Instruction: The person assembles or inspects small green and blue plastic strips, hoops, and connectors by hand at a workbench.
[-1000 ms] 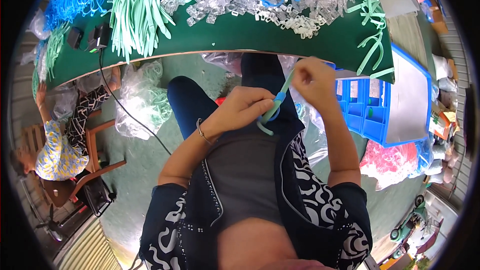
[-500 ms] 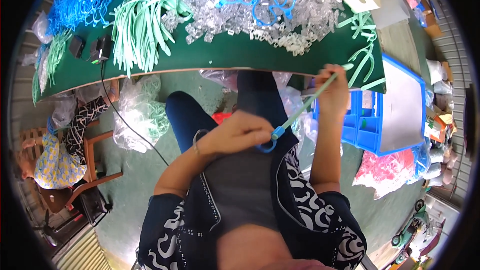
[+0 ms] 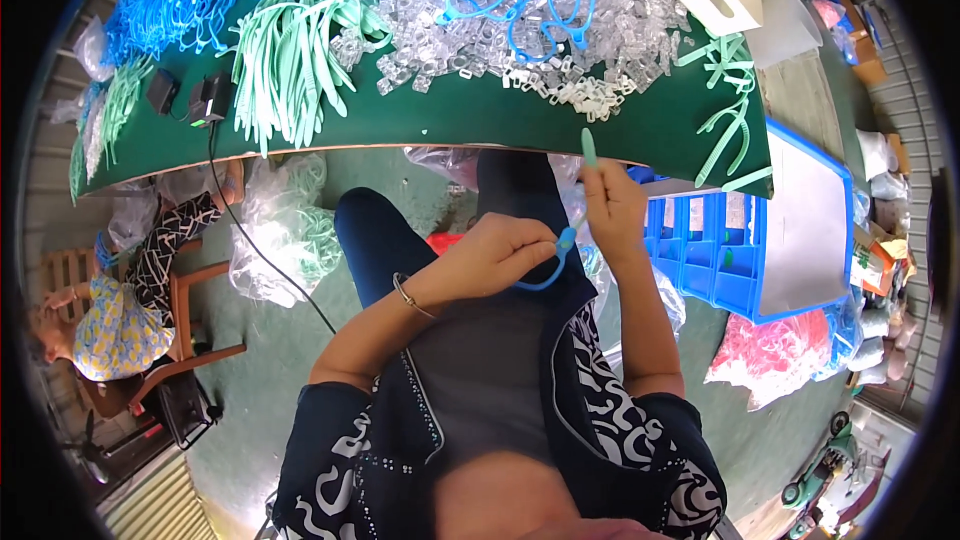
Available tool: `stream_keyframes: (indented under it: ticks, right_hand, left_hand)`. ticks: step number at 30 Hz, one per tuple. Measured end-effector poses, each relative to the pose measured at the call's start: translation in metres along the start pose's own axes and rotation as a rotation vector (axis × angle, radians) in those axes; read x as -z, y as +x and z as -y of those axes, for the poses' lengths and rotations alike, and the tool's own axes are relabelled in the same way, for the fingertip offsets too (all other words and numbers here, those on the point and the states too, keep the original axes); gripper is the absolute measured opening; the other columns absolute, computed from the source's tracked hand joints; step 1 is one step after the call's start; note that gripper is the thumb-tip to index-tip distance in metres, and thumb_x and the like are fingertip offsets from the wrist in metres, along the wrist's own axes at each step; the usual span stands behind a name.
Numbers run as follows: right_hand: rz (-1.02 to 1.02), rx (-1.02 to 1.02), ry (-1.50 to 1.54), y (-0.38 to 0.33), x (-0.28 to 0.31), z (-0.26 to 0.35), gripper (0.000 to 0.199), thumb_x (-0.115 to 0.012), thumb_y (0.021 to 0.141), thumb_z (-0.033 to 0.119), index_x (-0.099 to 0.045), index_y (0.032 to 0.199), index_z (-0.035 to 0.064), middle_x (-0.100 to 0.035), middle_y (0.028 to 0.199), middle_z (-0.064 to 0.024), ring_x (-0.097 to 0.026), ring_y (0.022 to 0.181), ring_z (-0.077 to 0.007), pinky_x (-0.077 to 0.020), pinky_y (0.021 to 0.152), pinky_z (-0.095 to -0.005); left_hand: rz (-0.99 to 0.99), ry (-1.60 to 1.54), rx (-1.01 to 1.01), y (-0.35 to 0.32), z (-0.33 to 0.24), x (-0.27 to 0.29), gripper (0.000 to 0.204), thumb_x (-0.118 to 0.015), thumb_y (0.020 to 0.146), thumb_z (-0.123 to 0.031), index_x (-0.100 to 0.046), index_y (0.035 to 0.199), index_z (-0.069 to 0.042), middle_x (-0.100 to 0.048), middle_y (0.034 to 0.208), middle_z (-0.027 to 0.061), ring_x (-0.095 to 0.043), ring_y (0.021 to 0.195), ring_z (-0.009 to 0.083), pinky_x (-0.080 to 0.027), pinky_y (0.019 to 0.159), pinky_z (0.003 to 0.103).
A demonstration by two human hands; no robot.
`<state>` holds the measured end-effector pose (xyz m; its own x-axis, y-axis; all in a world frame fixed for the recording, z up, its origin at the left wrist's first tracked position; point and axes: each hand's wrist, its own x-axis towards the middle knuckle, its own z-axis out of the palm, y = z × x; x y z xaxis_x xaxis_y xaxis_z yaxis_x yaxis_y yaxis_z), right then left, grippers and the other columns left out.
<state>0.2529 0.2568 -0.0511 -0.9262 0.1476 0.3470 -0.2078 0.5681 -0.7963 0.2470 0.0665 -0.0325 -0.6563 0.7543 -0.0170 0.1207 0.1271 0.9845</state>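
Blue crate (image 3: pixel 715 255) beside green table (image 3: pixel 480 120)

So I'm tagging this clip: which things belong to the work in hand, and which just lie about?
In hand:
left hand pinching the blue loop
right hand holding the mint-green strap

Lying about:
clear plastic clips
heap of mint-green straps
blue crate
black adapters

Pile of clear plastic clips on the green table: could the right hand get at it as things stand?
Probably yes. The right hand is just below the green table edge, with open air up to the pile of clear plastic clips. But its fingers already pinch a mint-green plastic strap.
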Motion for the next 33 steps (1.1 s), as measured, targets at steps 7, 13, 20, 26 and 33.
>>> stream_keyframes:
  ticks: [7,13,20,26,33]
  right_hand:
    - [0.043,0.131,0.228,0.009,-0.009,-0.012,0.013,-0.053,0.089,0.012,-0.061,0.091,0.0013,-0.055,0.065,-0.0047,-0.050,0.053,-0.0106,-0.0380,0.049,-0.0231]
    - [0.174,-0.338,0.672,0.009,-0.008,-0.002,0.018,-0.047,0.094,0.018,-0.056,0.097,0.0030,-0.046,0.061,0.0027,-0.032,0.046,-0.0002,-0.0222,0.040,-0.0150]
    - [0.180,-0.395,0.642,0.017,-0.010,0.001,0.017,-0.049,0.092,0.016,-0.056,0.095,0.0016,-0.044,0.057,0.0038,-0.034,0.046,-0.0010,-0.0247,0.040,-0.0150]
    - [0.186,-0.362,0.506,0.020,-0.010,0.000,0.013,-0.053,0.090,0.012,-0.059,0.089,0.0003,-0.048,0.062,0.0044,-0.039,0.054,-0.0014,-0.0301,0.048,-0.0179]
    - [0.157,-0.161,0.324,0.024,-0.018,0.015,0.012,-0.058,0.085,0.011,-0.059,0.082,-0.0005,-0.050,0.061,0.0018,-0.043,0.056,-0.0042,-0.0345,0.050,-0.0212]
  left_hand:
    - [-0.159,0.395,-0.276,0.015,0.008,0.013,0.015,-0.060,0.081,-0.012,-0.063,0.089,0.000,-0.057,0.077,0.0122,-0.058,0.069,0.0278,-0.046,0.061,0.033]
    - [-0.758,0.752,-0.107,0.063,0.014,0.055,0.013,-0.065,0.074,-0.019,-0.063,0.078,-0.006,-0.059,0.076,0.0094,-0.059,0.071,0.0277,-0.045,0.064,0.038]
    - [-0.892,0.965,-0.116,0.096,0.044,0.066,0.010,-0.067,0.071,-0.015,-0.064,0.077,-0.008,-0.060,0.070,0.0062,-0.060,0.062,0.0237,-0.045,0.056,0.034]
    - [-0.748,0.174,-0.063,0.078,0.030,0.062,0.006,-0.063,0.080,-0.009,-0.062,0.080,-0.003,-0.063,0.074,0.0026,-0.058,0.058,0.0097,-0.042,0.050,0.022]
    - [-0.522,-0.444,0.146,0.049,0.007,0.052,0.009,-0.062,0.081,-0.003,-0.060,0.089,0.000,-0.063,0.077,0.0044,-0.056,0.059,0.0063,-0.043,0.052,0.018]
